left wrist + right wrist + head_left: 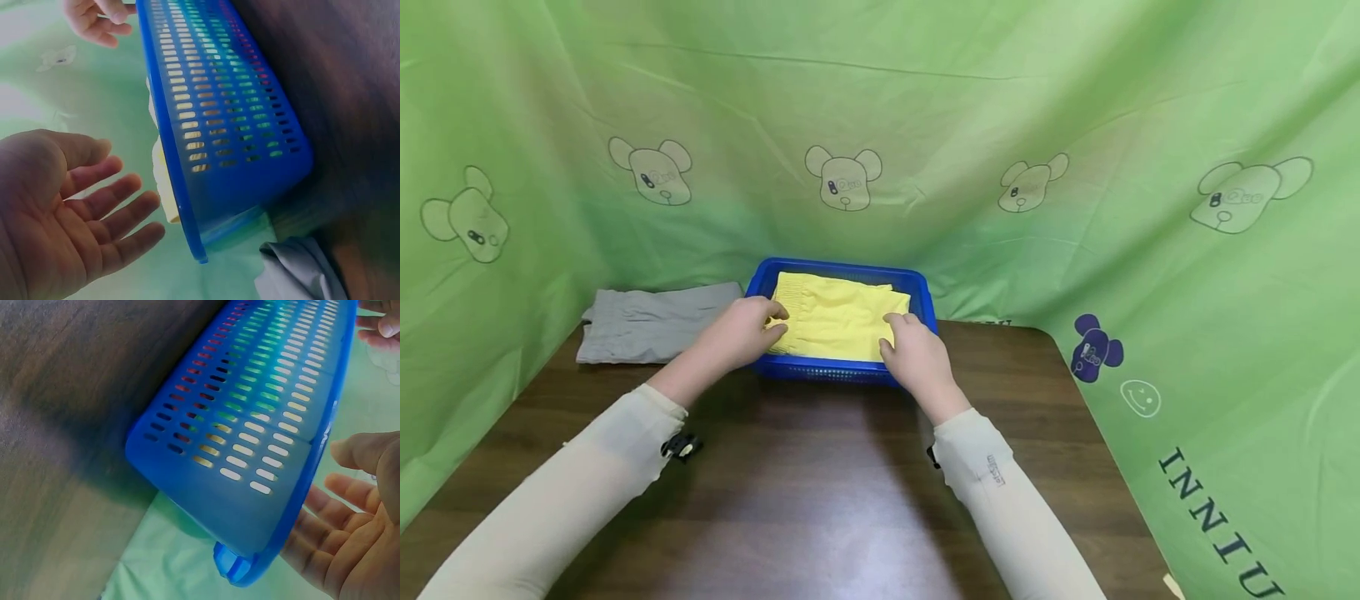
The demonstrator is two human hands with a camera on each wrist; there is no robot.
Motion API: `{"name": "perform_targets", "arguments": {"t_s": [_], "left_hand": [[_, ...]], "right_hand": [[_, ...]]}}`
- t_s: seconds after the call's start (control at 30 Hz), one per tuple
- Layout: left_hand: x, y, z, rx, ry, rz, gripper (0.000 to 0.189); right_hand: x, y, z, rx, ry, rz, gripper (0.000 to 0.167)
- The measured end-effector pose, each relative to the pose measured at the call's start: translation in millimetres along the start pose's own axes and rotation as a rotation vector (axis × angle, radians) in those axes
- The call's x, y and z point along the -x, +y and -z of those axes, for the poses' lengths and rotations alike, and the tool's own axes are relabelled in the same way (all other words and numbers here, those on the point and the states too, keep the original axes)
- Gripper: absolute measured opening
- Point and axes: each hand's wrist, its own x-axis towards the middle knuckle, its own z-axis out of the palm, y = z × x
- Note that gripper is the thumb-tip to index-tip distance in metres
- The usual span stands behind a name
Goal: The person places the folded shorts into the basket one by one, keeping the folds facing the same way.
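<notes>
Where the blue basket (835, 364) stands toward the far edge of the surface (820, 467), one folded yellow garment (842, 317) lies inside it. Left hand (748, 331): fingers parted, gripping nothing, at the garment's left end. Right hand (919, 354): likewise loose, at its right end. One grey garment (651, 325), folded, left of basket. Step, as judged: settling the yellow piece; next move probably calls for lifting clear, then fetching the grey. Lettering: "INNIU" on green cloth (962, 100); right sleeve (1000, 508) print not surely legible.

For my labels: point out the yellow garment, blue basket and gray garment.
Yellow garment (842, 321), head view: middle of its top.
Blue basket (231, 187), left wrist view: solid part of side wall.
Gray garment (647, 326), head view: middle of top.
</notes>
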Motion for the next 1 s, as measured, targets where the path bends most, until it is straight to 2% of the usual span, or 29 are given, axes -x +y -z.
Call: {"name": "perform_targets", "arguments": {"t_s": [0.1,0.3,0.53,0.67,0.83,1.0], "left_hand": [[10.8,2.2,-0.8,-0.026,0.042,-0.004,0.027],[30.1,5.5,-3.9,-0.021,0.098,-0.018,0.027],[44.6,1.5,-10.9,0.033,0.160,-0.077,0.025],[53.7,1.3,-13.8,0.033,0.188,-0.099,0.024],[66.2,1.1,-15.1,0.057,0.209,-0.113,0.021],[79.7,1.6,-17.0,0.070,0.181,-0.092,0.020]], "right_hand": [[5.4,-2,3,-0.018,0.043,0.017,0.037],[17.2,-5,8,-0.056,0.121,0.056,0.033],[26.4,-4,8,-0.074,0.153,0.075,0.031],[31.9,-3,8,-0.088,0.161,0.091,0.031],[39.7,-3,6,-0.136,0.178,0.130,0.031],[44.7,-2,4,-0.185,0.201,0.161,0.029]]}}
